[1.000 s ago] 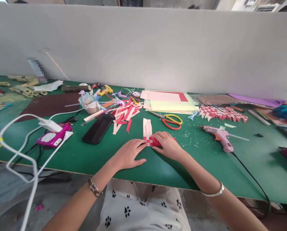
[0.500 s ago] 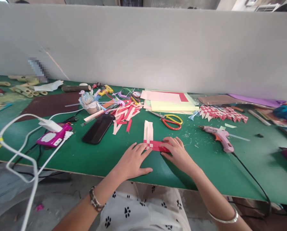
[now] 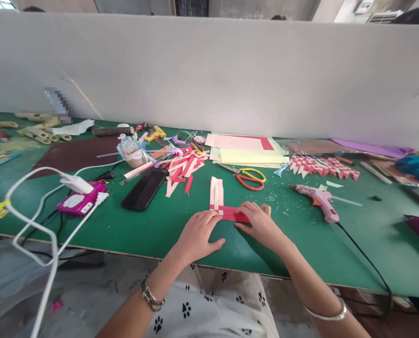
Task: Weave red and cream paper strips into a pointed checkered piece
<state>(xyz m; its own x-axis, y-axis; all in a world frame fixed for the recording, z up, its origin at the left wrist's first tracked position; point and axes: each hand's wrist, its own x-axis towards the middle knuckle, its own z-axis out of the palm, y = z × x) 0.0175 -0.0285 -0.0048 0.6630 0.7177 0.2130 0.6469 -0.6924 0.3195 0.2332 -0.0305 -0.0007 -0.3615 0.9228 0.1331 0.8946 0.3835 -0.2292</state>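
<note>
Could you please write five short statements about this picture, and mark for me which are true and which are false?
1. The left hand touches the woven part of the paper strips. True.
2. The right hand is holding the scissors. False: its fingers are on the red strips; the scissors lie on the table.
3. The black phone lies to the left of the paper strips. True.
4. The glue gun to the right of the right hand is blue. False: it is pink.
5. There is a bangle on the right arm. True.
</note>
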